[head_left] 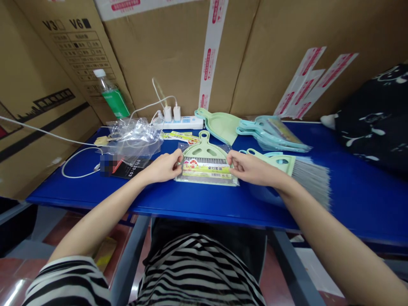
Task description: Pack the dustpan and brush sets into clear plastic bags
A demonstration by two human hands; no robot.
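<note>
Bagged dustpan [207, 165] looks light, stiff, slick | best held by side edges | left hand [166, 166], right hand [245, 168]: grip pinched there | brush [306, 176] to its right

Hands [166, 166] gripping bagged dustpan set [207, 168]

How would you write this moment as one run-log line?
left hand: grips clear bag, left side | right hand: grips its right side | showing: green dustpan-and-brush set, printed label | surface: blue table

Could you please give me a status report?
Left hand, right hand gripping bagged dustpan set at both sides. Its label showing. Grey-bristled brush by right forearm.
</note>
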